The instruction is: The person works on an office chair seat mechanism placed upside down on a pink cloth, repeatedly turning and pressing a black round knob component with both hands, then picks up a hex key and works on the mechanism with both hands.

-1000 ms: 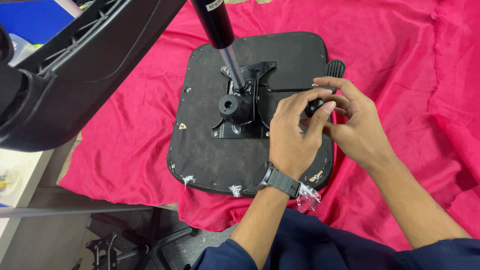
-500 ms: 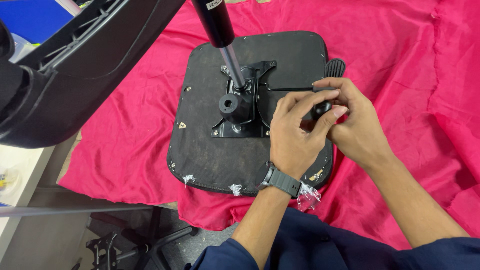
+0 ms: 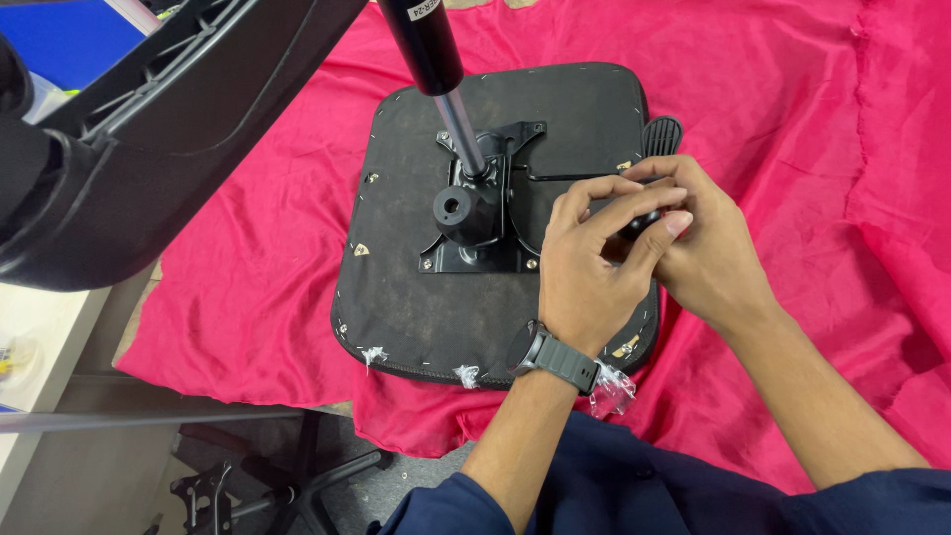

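A: What are your hands doing over the seat?

B: You are working both hands together at the right edge of the upturned chair seat (image 3: 416,287). Your left hand (image 3: 589,272), with a dark matte watch (image 3: 555,355) on its wrist, is curling its fingers narrowly round a small black knob (image 3: 642,220); the thumb and forefinger are pinching in toward it. Your right hand (image 3: 708,253) is cupping the same knob from the far side, fingers bent close over it. The knob is mostly hidden, so I cannot tell its full shape, only that it is looking dark and smooth.

A: Where is the knob sitting?

B: It is lying between your two hands, just above the seat's right rim, below a ribbed black lever paddle (image 3: 661,135) that is sticking out past the edge.

A: And the seat itself?

B: It is lying underside up, a rounded square covered in dull black fabric, stapled along the rim with white scraps showing at the near edge. A black metal plate (image 3: 480,253) is bolted at its middle, and a gas cylinder (image 3: 441,84), glossy black above and bright steel below, is standing tilted in the plate's socket.

A: What is under it?

B: A creased pink cloth (image 3: 792,109) is spreading beneath the seat. A curved black plastic chair back (image 3: 149,149) is filling the upper left.
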